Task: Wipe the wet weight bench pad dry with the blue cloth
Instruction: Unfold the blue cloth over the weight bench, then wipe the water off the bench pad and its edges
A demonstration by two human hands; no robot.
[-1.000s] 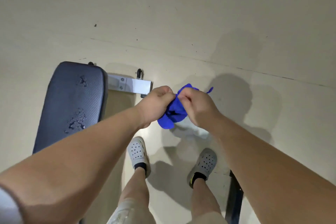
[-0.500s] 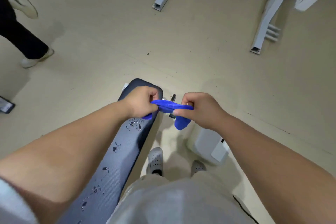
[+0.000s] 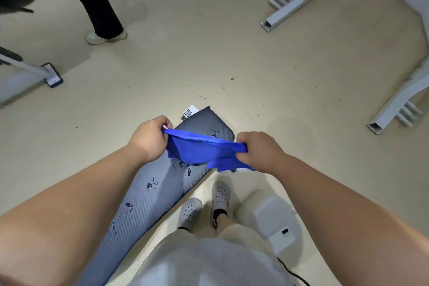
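Blue cloth point(image 3: 199, 152): stretched above bench point(image 3: 148, 195) far end.
Left hand point(image 3: 148, 138): pinching cloth.
Right hand point(image 3: 258, 152): pinching cloth.
Bench: water droplets point(image 3: 152, 185) visible.

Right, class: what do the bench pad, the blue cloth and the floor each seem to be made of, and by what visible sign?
Bench pad: probably vinyl or synthetic leather, dark, finely ribbed; water sits on it in beads.
Blue cloth: soft matt fabric, perhaps microfibre; it sags and creases.
Floor: smooth pale sheet or coating, exact material unclear; faint sheen, small scuffs.
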